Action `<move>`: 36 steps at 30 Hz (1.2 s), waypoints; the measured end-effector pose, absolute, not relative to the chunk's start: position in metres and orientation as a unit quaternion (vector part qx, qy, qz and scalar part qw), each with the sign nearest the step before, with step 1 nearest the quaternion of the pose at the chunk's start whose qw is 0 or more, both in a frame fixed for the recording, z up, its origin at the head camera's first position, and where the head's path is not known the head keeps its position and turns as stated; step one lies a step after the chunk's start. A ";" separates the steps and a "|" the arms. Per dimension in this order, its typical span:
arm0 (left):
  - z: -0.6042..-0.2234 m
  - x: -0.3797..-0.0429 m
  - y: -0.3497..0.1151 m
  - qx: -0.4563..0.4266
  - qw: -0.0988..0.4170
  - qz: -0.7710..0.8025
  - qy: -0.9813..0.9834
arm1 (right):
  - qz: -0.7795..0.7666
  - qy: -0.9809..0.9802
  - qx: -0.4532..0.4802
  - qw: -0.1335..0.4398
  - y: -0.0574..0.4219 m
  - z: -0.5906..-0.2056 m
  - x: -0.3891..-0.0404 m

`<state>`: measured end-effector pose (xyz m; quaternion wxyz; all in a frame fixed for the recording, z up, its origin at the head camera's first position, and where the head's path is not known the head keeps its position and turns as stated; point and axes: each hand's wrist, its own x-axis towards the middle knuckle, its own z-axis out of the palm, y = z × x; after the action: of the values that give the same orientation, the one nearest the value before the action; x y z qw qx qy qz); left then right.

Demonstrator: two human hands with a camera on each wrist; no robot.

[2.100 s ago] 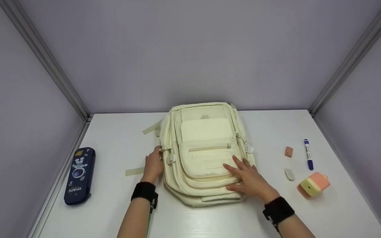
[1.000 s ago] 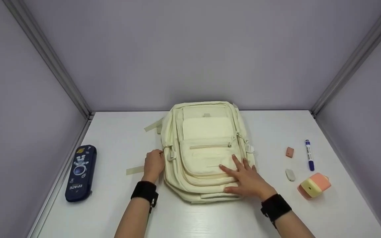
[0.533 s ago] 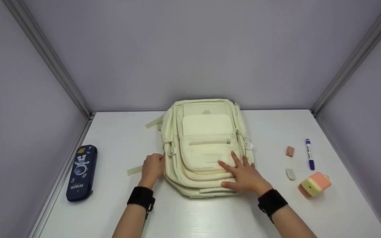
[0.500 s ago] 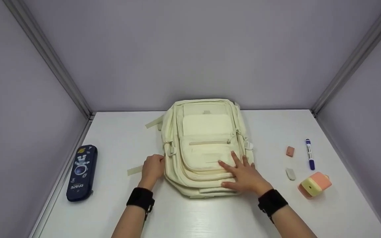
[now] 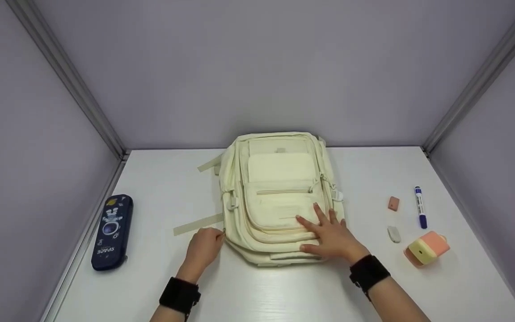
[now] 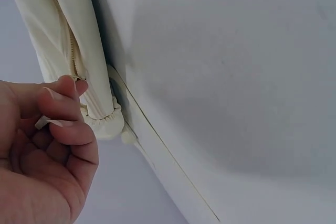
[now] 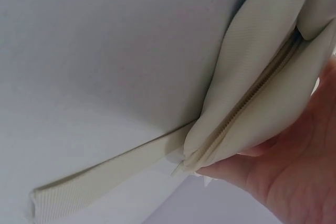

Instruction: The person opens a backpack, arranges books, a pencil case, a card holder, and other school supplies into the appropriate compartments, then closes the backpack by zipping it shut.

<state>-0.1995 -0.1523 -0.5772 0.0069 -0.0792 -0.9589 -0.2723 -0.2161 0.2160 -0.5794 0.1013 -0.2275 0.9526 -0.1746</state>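
Note:
A cream backpack (image 5: 280, 167) lies front side up in the middle of the white table. At its lower left edge my left hand (image 5: 204, 246) pinches a zipper pull. In the left wrist view, the tip of the zipper pull (image 6: 42, 123) pokes out between the curled fingers, at the lower end of the side zipper (image 6: 73, 51). My right hand (image 5: 331, 237) rests with spread fingers on the lower right of the bag's front. The right wrist view shows another zipper (image 7: 236, 111) on the bag's side, beside that hand.
A navy space-print pencil case (image 5: 112, 232) lies at the left. On the right are a brown eraser (image 5: 393, 203), a grey-white eraser (image 5: 394, 234), a blue marker (image 5: 420, 208) and a pink-and-yellow block-shaped object (image 5: 427, 248). A loose strap (image 5: 198, 224) extends left from the bag.
My left hand has slid along the bag's left side toward the near end, uncovering more of the lower strap. My right hand stays spread on the bag's front.

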 end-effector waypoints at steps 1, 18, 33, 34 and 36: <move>-0.576 -0.196 -0.152 -0.085 0.007 -0.268 -0.960 | -0.175 0.953 -0.228 0.101 0.216 -0.580 -0.216; -0.572 -0.170 -0.129 -0.142 -0.017 -0.270 -0.952 | -0.174 0.957 -0.222 0.074 0.216 -0.588 -0.214; -0.577 -0.159 -0.093 -0.225 -0.026 -0.315 -0.922 | -0.178 0.959 -0.207 0.070 0.213 -0.589 -0.214; -0.577 -0.158 -0.089 -0.234 -0.023 -0.314 -0.920 | -0.178 0.960 -0.206 0.069 0.212 -0.589 -0.214; -0.578 -0.156 -0.082 -0.243 -0.017 -0.307 -0.920 | -0.176 0.960 -0.207 0.070 0.211 -0.589 -0.214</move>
<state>-0.1556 -0.0820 -0.5783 -0.0169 -0.2431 -0.9201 -0.3066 -0.2140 0.2113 -0.5890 0.0695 -0.2068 0.9599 -0.1763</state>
